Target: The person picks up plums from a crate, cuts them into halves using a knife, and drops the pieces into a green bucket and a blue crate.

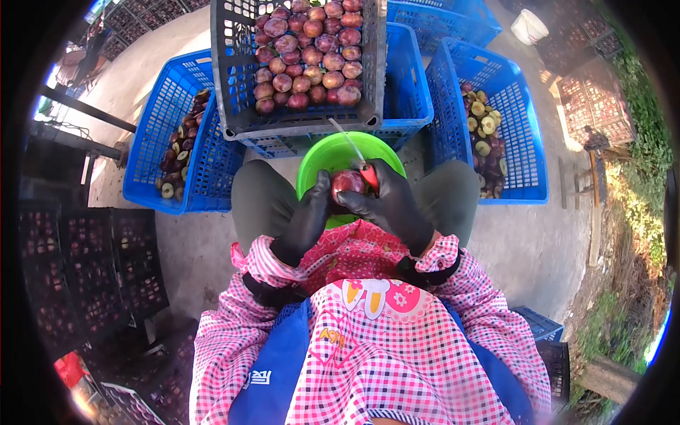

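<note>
Both my hands wear black gloves and meet over a green bucket (309, 164). Between them is a dark red plum (348, 185). My left hand (309, 218) is wrapped against the plum's left side. My right hand (394, 210) holds a knife with a red handle (369, 177), its thin blade pointing up and left, and its thumb rests on the plum. Just beyond the bucket, a black crate (297, 129) of whole plums (312, 55) tilts toward me on a blue crate (411, 85).
Blue crates with cut plums stand at the left (157, 127) and right (520, 134). Stacked dark crates (92, 262) are at the far left. A white bucket (528, 27) stands at the back right, with plants (641, 120) along the right edge.
</note>
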The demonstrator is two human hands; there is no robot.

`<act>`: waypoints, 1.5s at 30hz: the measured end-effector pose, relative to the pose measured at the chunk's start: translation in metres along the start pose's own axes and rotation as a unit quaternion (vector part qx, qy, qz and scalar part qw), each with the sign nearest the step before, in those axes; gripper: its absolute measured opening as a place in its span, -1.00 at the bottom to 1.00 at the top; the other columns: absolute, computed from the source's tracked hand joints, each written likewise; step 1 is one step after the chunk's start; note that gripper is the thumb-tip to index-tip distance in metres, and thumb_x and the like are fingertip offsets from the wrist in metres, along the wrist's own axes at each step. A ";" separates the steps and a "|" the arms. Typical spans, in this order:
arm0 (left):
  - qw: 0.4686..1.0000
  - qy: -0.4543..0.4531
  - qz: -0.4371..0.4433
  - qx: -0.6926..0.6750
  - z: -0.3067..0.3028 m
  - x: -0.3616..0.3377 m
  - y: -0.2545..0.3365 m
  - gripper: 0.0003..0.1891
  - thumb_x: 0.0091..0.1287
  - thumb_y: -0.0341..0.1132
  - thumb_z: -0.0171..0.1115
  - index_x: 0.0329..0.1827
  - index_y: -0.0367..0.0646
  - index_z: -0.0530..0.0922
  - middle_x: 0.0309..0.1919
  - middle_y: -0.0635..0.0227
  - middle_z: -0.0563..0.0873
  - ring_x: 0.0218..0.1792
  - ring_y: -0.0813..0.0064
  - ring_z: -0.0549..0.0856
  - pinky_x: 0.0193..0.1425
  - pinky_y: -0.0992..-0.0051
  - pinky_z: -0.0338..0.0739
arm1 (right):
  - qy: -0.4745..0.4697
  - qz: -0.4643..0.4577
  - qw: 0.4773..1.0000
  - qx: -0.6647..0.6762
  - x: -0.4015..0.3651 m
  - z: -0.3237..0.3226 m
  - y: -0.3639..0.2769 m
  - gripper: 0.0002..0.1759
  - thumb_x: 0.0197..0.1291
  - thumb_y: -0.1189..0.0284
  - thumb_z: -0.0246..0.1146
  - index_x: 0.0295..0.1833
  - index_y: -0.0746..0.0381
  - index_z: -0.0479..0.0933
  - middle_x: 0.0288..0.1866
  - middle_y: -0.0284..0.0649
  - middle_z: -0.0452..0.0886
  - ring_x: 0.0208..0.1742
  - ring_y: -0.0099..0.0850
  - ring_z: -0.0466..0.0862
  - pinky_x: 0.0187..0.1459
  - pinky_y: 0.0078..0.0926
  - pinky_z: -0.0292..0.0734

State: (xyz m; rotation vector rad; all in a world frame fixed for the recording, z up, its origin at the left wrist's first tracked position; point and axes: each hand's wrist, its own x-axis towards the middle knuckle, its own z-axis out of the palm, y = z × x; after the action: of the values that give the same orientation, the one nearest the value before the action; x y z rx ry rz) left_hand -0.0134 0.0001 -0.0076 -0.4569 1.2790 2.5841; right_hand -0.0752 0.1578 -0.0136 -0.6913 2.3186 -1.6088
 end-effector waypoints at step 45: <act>0.322 -0.224 0.453 0.800 -0.103 0.259 0.081 -0.46 0.28 -0.13 0.31 0.21 -0.31 0.46 -0.05 -0.05 0.68 0.01 0.07 0.68 0.10 0.24 0.55 | 0.312 -0.029 0.938 -0.150 -0.002 -0.202 0.078 -0.73 0.43 0.36 0.20 0.08 0.33 0.56 -0.19 -0.27 0.63 -0.27 -0.55 0.56 -0.22 -0.54 0.47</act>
State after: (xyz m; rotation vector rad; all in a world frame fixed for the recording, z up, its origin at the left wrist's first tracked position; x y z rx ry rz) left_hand -0.2619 -0.1151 -0.1031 1.4993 3.0779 0.0677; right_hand -0.1830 0.3453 -0.0120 -0.3239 3.0659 -1.6994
